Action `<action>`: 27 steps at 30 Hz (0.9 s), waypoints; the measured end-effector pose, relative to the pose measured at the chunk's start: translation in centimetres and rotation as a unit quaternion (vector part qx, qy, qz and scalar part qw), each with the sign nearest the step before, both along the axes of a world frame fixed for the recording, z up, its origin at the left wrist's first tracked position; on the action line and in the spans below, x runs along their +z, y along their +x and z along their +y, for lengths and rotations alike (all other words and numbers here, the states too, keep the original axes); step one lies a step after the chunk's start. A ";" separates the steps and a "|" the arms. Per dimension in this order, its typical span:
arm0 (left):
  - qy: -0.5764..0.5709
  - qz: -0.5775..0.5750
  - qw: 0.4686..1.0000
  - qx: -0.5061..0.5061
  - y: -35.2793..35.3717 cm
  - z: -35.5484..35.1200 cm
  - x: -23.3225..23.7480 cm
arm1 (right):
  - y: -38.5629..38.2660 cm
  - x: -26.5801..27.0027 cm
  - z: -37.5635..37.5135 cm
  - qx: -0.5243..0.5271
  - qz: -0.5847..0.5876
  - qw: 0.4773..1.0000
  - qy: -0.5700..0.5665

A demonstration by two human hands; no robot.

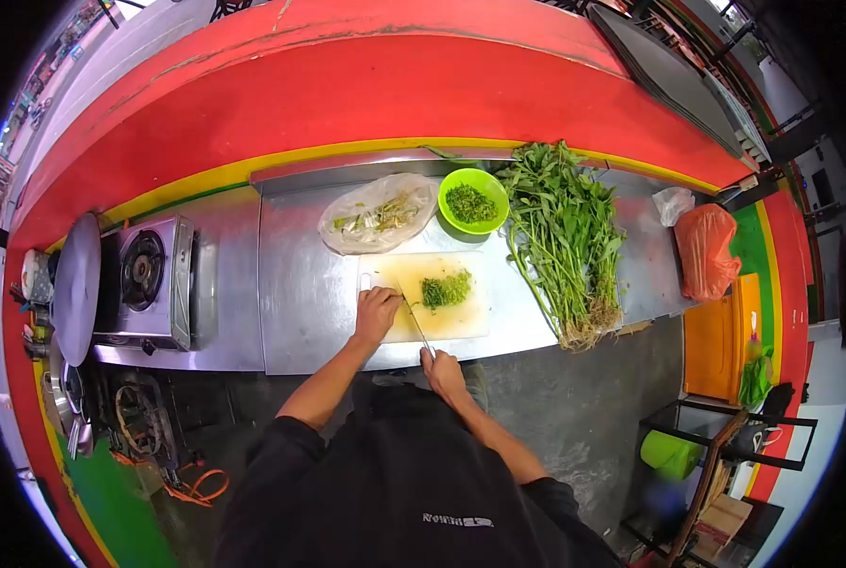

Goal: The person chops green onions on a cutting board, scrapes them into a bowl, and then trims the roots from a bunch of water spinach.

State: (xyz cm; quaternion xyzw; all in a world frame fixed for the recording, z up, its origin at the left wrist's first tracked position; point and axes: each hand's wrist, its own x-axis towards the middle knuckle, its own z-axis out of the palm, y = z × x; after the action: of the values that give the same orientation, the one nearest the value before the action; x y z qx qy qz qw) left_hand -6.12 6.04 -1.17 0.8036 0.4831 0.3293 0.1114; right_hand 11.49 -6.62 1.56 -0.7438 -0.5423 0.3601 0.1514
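Observation:
A knife (416, 323) lies slanted over the white cutting board (456, 324), its handle in my closed right hand (444, 372). My left hand (377, 313) rests at the board's left side by the blade's tip, fingers curled together; what they hold, if anything, is hidden. Chopped greens (446, 290) form a small pile on the board, right of the blade. Behind the board stand a clear plastic bag (343, 210) with stems in it and a lime green bowl (489, 228) holding chopped greens. A large bunch of leafy greens (574, 227) with roots lies to the right.
On the left are a gas stove (179, 284) and a large round metal lid (76, 289). A red plastic bag (705, 251) and a small clear bag (673, 205) sit at the steel counter's (300, 322) right end. A red wall (395, 95) runs behind.

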 end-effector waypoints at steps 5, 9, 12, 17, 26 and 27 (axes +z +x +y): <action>-0.016 0.006 1.000 -0.011 -0.3 0.1 0.0 | -0.2 -0.3 1.0 0.003 -0.012 1.000 -0.004; -0.008 0.029 0.999 -0.033 -0.6 0.1 0.6 | -0.7 -0.7 2.5 0.004 -0.040 0.999 0.010; -0.017 0.027 0.999 -0.035 -1.0 0.1 0.8 | -0.7 -0.3 3.1 0.015 -0.032 0.999 -0.023; -0.026 0.012 0.999 -0.024 -0.9 0.3 0.3 | -0.1 0.1 2.3 -0.001 0.004 1.000 -0.007; -0.023 0.033 0.999 -0.019 -1.1 0.7 -0.6 | -0.1 -0.6 2.0 0.024 -0.026 0.999 -0.020; -0.021 0.041 0.999 -0.021 -1.1 0.6 -0.4 | -0.1 -0.7 2.1 0.038 -0.052 0.997 -0.030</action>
State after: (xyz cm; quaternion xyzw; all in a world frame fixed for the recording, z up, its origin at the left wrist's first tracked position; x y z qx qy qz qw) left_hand -7.26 6.62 -1.55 0.8239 0.4771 0.2833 0.1149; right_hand 11.35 -4.52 0.86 -0.7447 -0.5664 0.3422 0.0869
